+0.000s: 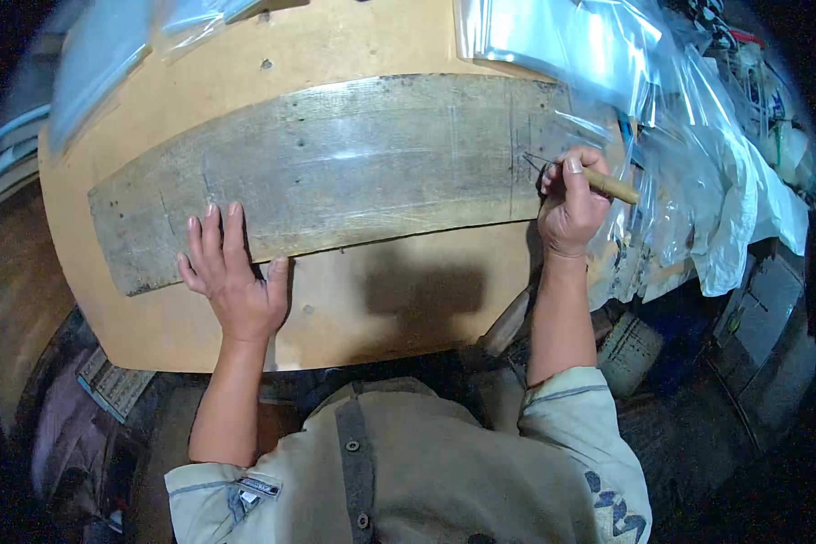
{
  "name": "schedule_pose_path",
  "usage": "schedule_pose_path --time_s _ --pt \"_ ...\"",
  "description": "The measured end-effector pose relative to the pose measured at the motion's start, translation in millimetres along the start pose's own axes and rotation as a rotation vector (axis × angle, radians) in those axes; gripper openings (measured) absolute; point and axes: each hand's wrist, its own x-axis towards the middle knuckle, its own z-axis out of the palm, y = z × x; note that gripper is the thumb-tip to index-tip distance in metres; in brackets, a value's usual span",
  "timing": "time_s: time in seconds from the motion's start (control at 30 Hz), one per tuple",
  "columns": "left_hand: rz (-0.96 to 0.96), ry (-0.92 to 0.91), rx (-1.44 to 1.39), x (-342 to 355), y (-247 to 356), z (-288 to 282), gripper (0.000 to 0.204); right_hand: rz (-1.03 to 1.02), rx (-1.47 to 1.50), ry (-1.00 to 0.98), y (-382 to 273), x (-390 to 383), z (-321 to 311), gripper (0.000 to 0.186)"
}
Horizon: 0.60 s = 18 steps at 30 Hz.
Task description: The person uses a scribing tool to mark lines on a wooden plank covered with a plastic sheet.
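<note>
A long, weathered grey board (335, 154) with faint marks and small holes lies across the tan worktable (109, 326). My left hand (231, 267) rests with spread fingers on the board's near edge toward the left, holding nothing. At the board's right end, my right hand (571, 199) grips a slim tool with a light wooden handle (615, 189); its thin metal point reaches left onto the board's surface, beside faint lines running across it.
Clear plastic sheets (100, 63) lie at the back left, with more (553, 36) at the back right. Crumpled plastic and white bags (734, 208) cover the table's right side. Below the table's right edge stands a grimy cylindrical container (630, 354).
</note>
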Motion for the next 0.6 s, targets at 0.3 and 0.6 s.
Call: schedule_pose_path --time_s 0.3,0.6 --pt "-0.001 0.006 -0.009 -0.2 -1.4 3.4 0.072 -0.006 -0.094 -0.019 -1.5 -1.9 -1.2 0.010" --pt "0.005 0.009 0.003 0.8 -0.6 5.1 0.070 -0.003 -0.111 -0.053 -1.1 -2.8 -3.4 0.006"
